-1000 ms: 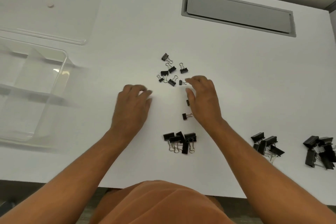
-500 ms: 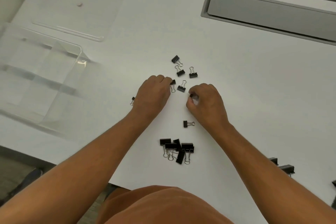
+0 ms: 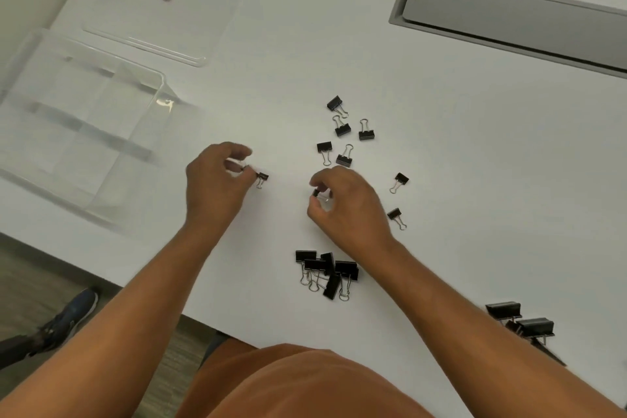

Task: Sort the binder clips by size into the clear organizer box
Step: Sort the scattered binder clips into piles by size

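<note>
Several small black binder clips (image 3: 342, 131) lie scattered at the table's middle. My left hand (image 3: 213, 183) pinches one tiny clip (image 3: 261, 177) by its wire handle, just right of the clear organizer box (image 3: 101, 153). My right hand (image 3: 346, 207) is curled with a tiny clip (image 3: 316, 193) between thumb and fingers. Two more tiny clips (image 3: 400, 179) lie to its right. A pile of medium clips (image 3: 327, 270) sits near the front edge, under my right wrist. Larger clips (image 3: 522, 321) lie at the lower right.
The box's flat clear lid (image 3: 169, 7) lies behind the box at the far left. A grey recessed cable hatch (image 3: 509, 17) is set into the table at the back right. The table's front edge runs diagonally; a shoe (image 3: 73, 312) shows on the floor below.
My left hand has moved left toward the box, carrying a tiny clip. My right hand has lifted a tiny clip in its fingertips. The view has swung left.
</note>
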`<state>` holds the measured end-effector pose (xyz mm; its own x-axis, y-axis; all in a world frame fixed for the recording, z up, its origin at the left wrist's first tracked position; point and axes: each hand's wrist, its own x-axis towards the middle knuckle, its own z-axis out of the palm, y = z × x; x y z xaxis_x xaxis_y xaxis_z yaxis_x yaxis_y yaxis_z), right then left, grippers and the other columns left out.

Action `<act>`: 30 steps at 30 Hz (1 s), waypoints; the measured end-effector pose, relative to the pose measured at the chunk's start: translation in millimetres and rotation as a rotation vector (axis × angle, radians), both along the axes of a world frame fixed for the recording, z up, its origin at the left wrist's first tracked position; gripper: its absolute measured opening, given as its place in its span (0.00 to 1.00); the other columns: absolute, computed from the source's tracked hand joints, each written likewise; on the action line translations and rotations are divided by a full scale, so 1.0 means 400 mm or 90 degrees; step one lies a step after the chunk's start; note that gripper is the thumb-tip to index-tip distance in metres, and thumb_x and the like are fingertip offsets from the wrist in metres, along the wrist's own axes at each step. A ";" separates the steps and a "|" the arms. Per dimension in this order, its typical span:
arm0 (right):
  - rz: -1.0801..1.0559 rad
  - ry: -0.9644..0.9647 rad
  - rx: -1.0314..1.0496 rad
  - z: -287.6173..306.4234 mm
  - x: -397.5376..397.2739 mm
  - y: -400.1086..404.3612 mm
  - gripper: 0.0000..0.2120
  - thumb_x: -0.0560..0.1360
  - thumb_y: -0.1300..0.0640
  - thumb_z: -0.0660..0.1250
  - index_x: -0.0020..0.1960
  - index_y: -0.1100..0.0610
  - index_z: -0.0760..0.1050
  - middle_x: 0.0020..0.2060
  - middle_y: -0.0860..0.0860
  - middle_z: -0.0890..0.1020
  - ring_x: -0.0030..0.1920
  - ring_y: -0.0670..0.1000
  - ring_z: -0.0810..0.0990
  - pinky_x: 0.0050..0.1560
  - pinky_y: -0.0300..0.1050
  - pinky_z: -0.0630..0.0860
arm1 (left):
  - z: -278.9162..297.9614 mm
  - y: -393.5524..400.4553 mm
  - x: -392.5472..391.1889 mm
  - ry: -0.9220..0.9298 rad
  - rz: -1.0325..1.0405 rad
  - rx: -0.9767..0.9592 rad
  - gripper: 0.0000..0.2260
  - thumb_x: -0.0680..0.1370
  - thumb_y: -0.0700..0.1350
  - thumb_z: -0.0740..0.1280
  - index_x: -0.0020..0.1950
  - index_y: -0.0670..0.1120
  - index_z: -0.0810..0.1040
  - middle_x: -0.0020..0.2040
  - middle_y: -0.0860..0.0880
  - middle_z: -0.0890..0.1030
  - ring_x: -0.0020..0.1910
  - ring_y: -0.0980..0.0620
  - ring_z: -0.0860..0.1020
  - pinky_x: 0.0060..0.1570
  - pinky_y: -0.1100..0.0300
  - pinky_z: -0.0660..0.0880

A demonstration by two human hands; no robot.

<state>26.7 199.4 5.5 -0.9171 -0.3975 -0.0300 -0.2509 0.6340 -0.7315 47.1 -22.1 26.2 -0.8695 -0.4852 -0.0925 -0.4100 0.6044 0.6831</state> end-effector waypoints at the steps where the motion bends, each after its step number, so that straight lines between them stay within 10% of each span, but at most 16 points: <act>1: 0.015 -0.012 0.006 -0.003 0.005 -0.019 0.10 0.76 0.56 0.69 0.57 0.53 0.80 0.47 0.47 0.81 0.51 0.49 0.78 0.52 0.47 0.78 | -0.002 -0.018 0.016 -0.028 0.028 0.013 0.12 0.73 0.39 0.73 0.54 0.52 0.84 0.52 0.55 0.84 0.44 0.57 0.82 0.47 0.62 0.79; 13: 0.037 -0.035 0.003 -0.003 -0.007 -0.205 0.05 0.79 0.59 0.69 0.54 0.56 0.77 0.44 0.50 0.80 0.44 0.52 0.78 0.46 0.54 0.78 | -0.027 -0.033 0.037 -0.031 0.034 0.103 0.07 0.78 0.45 0.73 0.56 0.49 0.83 0.50 0.55 0.85 0.44 0.63 0.83 0.40 0.78 0.71; 23: -0.199 0.005 0.007 0.015 -0.001 -0.027 0.11 0.78 0.61 0.68 0.59 0.54 0.80 0.55 0.46 0.80 0.55 0.49 0.78 0.57 0.45 0.76 | -0.048 0.070 0.025 0.071 -0.322 -0.131 0.11 0.80 0.46 0.70 0.62 0.48 0.81 0.55 0.49 0.79 0.54 0.48 0.76 0.57 0.54 0.73; 30: -0.204 -0.017 0.170 -0.005 -0.057 -0.043 0.09 0.82 0.57 0.68 0.60 0.56 0.82 0.61 0.53 0.75 0.61 0.53 0.72 0.54 0.39 0.68 | -0.087 0.131 -0.142 0.015 -0.474 -0.318 0.20 0.83 0.52 0.65 0.73 0.47 0.74 0.59 0.44 0.76 0.55 0.41 0.75 0.49 0.47 0.69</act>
<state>3.9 182.3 3.5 -0.9907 -0.0667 -0.1186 0.0070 0.8455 -0.5339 -9.8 30.2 -8.6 -0.9742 0.2258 -0.0002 0.2171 0.9372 0.2729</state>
